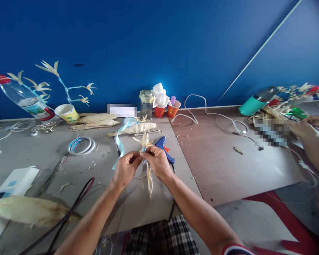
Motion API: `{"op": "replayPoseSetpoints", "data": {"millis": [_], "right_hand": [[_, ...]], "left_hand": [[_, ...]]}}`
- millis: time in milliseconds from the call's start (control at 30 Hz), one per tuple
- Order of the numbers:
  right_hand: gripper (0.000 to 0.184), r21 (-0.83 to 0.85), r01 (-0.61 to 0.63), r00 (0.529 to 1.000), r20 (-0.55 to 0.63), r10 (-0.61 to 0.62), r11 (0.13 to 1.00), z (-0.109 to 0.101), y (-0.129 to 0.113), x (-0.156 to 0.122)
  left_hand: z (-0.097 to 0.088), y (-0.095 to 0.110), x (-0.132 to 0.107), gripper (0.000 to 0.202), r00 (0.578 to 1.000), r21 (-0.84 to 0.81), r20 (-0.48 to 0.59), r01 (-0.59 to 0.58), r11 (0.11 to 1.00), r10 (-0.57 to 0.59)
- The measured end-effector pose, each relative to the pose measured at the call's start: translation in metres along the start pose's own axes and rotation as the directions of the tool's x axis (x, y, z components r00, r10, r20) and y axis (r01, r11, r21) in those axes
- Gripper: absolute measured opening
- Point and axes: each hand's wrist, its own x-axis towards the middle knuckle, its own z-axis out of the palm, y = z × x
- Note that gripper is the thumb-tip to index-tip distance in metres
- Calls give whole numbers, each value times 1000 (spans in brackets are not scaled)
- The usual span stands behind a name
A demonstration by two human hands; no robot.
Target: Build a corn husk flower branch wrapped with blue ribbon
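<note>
Between my two hands is a pale dried-husk flower (144, 140), petals pointing up, with a bit of blue wrapping at its base. My left hand (127, 165) pinches that base from the left with closed fingers. From the other side my right hand (157, 160) grips it too, the fingertips of both hands meeting. Loose husk strips (149, 186) show below the hands; whether they belong to the flower I cannot tell. A blue glue gun (164, 150) lies just beyond my right hand. Light blue ribbon (118, 143) trails on the table near my left hand.
Tape rolls (81, 146) lie left of centre. Along the wall stand a tilted plastic bottle (35, 106), a yellow cup (67, 112) with husk flowers, a jar (146, 104) and red paper cups (173, 108). A white cable (206, 109) crosses rightward. Another person's hand (305, 129) works at far right.
</note>
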Motion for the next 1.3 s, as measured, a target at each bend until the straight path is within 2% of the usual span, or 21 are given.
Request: {"op": "replayPoseSetpoints", "data": {"millis": [167,233,333,533,633,767,867,1033,1100,1300], "right_hand": [[13,108,-51,997,66,44,993,0,-5,-3],[21,171,-90,989,131,68,981,-1,-8,-4],[28,134,-121,972,215,91,984,-1,-11,-4],[20,-4,-147,984,104,147,989,2,-7,-1],[10,-132,-79,994,60,87,988,4,-9,-5],[10,-337,128,991,73,-110,933,6,-12,-11],[12,-380,227,974,117,-196,897,6,-12,-14],[13,-412,297,954,158,-253,861,6,-9,-17],[13,-406,280,960,145,-241,870,7,-8,-17],[9,-265,87,995,69,-71,960,8,-6,-14]], "left_hand": [[-3,3,-3,22,997,-73,22,81,994,-79],[-4,2,-4,23,995,-173,22,104,979,-102],[-5,-2,-3,24,993,-273,23,121,954,-119],[-4,-8,-1,23,992,-325,-57,88,942,-112],[-1,-7,-1,22,989,-368,-80,90,926,-127],[5,-2,-3,20,987,-494,-88,72,866,-132],[7,1,-3,19,987,-553,-88,64,831,-135],[8,3,-3,20,984,-582,-76,85,809,-158],[8,3,-3,21,986,-590,-65,87,802,-154],[6,-1,-2,19,990,-548,-76,59,834,-120]]}}
